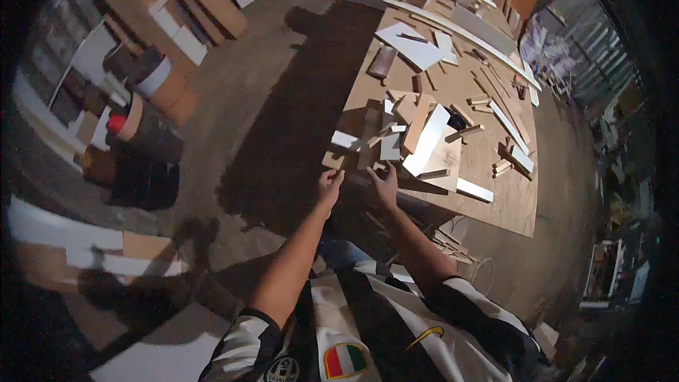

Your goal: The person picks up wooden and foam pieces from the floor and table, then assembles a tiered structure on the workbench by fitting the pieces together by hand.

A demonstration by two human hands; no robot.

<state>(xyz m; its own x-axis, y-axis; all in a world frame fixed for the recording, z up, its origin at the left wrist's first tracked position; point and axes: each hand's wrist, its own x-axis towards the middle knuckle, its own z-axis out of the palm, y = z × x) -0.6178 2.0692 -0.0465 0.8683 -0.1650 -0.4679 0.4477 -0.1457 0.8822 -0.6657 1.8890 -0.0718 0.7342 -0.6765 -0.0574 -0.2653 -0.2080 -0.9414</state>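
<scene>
At a plywood tabletop's near-left corner, the left hand touches a small wooden block, fingers narrow; whether the right hand grips anything is unclear. A white board lies alongside; a dark drum stands across the floor.

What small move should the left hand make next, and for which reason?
Perhaps the left hand should steady the small wooden block: it lies near the corner of the table, close to that hand, though contact is unclear.

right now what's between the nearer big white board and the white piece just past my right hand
A wooden bar lies between the board and white piece in the head view.
</scene>
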